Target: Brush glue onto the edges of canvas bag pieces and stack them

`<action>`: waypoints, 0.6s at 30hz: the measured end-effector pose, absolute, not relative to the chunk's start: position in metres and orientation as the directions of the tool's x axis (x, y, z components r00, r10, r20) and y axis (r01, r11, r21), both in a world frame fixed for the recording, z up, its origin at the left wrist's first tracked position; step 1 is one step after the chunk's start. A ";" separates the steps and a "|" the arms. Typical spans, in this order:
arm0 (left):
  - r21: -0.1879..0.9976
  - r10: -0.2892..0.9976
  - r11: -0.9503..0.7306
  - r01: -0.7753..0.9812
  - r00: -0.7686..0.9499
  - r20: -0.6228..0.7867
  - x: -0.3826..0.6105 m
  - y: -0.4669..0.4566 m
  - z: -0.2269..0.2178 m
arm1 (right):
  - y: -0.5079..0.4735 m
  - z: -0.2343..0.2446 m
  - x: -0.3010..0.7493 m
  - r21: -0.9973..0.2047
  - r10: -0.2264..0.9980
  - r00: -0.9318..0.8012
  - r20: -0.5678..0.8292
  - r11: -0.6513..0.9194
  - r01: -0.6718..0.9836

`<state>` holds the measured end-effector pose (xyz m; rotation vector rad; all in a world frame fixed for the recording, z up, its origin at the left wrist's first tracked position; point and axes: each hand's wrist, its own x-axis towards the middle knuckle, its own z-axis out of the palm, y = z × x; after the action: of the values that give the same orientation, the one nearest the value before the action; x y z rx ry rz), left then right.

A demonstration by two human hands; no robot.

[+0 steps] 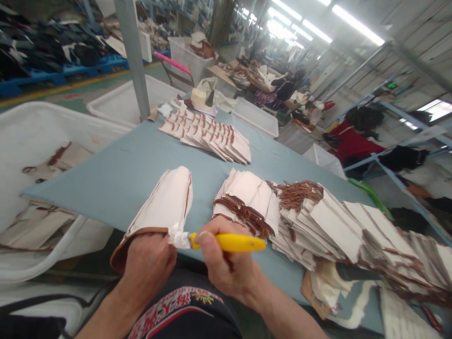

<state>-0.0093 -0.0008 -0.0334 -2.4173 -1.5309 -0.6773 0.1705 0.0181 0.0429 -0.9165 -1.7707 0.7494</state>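
My left hand (146, 263) is closed round the near end of a folded cream leather piece with a brown edge (165, 202), which lies over the near edge of the blue-grey table (120, 174). My right hand (226, 266) grips a yellow-handled brush (235, 242); its white tip touches the piece beside my left hand. Right of it lies a long overlapping row of the same cream pieces with brown trim (318, 216).
A second fanned batch of cream pieces (208, 134) lies farther back on the table. White plastic tubs (31, 141) holding more pieces stand at the left. A grey post (134, 56) rises behind the table. Other workbenches and a seated person (282, 89) are in the background.
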 end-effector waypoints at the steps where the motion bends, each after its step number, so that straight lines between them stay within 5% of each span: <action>1: 0.080 0.796 -0.453 0.888 0.363 0.484 -0.009 0.000 -0.034 | 0.021 0.042 0.172 -0.874 0.884 -0.195 0.424 0.456 0.167; 4: 0.124 0.788 -0.498 0.859 0.388 0.477 -0.008 0.001 -0.033 | 0.047 0.036 0.177 -0.922 0.922 -0.027 0.387 0.387 -0.011; 6: 0.161 0.771 -0.547 0.822 0.419 0.479 -0.007 0.001 -0.030 | 0.077 0.031 0.178 -0.884 0.885 -0.025 0.465 0.465 0.039; 9: 0.195 0.729 -0.615 0.764 0.456 0.511 -0.005 -0.002 -0.027 | 0.124 0.018 0.172 -0.795 0.813 -0.310 0.492 0.565 0.221; 13: 0.219 0.698 -0.650 0.728 0.458 0.550 -0.002 -0.010 -0.027 | 0.156 -0.008 0.155 -0.774 0.746 -0.597 0.296 0.553 0.308; 18: 0.352 0.775 -0.606 0.714 0.427 0.467 -0.007 -0.024 -0.025 | 0.142 -0.032 0.150 -0.781 0.804 -0.416 0.425 0.558 0.281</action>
<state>-0.0073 -0.0245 -0.0254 -2.7372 -1.4323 -0.9836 0.1502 0.1424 -0.0322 -0.8742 -1.9598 0.7952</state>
